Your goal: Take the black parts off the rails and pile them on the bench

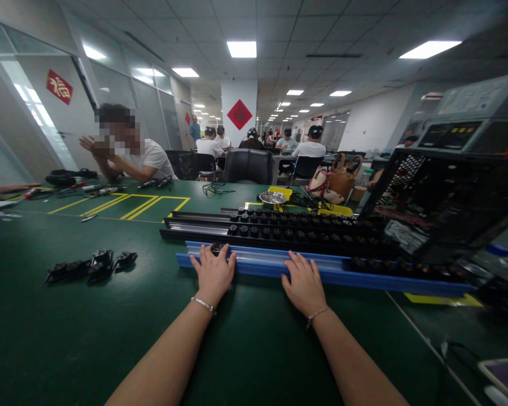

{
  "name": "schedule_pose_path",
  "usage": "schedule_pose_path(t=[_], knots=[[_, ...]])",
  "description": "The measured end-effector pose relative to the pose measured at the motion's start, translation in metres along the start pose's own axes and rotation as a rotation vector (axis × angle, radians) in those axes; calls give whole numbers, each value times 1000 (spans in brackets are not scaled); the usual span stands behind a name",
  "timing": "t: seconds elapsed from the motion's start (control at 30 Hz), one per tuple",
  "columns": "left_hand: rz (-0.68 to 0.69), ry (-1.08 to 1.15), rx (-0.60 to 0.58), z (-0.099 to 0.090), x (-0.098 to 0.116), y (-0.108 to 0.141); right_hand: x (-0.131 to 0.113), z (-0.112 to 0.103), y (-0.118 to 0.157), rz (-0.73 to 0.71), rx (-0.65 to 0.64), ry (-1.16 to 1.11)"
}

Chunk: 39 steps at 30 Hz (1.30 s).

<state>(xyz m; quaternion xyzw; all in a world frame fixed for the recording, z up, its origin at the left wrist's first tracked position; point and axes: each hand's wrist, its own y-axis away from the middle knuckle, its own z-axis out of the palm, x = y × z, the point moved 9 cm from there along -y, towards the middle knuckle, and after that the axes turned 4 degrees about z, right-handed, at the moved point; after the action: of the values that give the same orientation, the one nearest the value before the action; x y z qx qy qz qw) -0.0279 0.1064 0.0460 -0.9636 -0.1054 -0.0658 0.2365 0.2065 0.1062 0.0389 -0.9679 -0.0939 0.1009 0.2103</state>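
A long blue rail [254, 269] with a shiny inner channel lies across the green table in front of me. Near its left end, my left hand [214, 274] rests on it with fingers spread around a small black part [217, 248] in the channel. Farther right, my right hand [305, 285] lies over the rail's near edge, fingers apart and holding nothing. A row of small dark parts [376, 265] fills the rail's right stretch. Several loose black parts [100, 262] sit on the table to the left.
Behind the blue rail lie black rails [195, 226] bearing dark parts. A metal bowl [272, 197] stands by a yellow tray [281, 192]. An open computer case [452, 197] rises at the right; a phone [506, 378] lies nearer. Across the table sits another person [152, 158].
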Motion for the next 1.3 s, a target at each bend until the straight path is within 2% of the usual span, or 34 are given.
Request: schedule_pose_path(t=[0.13,0.8,1.3], knots=[[3,-7,20,-2,0,-1,1,1,0,-1,12,9],[-124,4,-29,-1,-20,-7,1,3,0,-9,11,4],[-169,16,45,-4,-34,-10,2,1,0,-3,18,-3]])
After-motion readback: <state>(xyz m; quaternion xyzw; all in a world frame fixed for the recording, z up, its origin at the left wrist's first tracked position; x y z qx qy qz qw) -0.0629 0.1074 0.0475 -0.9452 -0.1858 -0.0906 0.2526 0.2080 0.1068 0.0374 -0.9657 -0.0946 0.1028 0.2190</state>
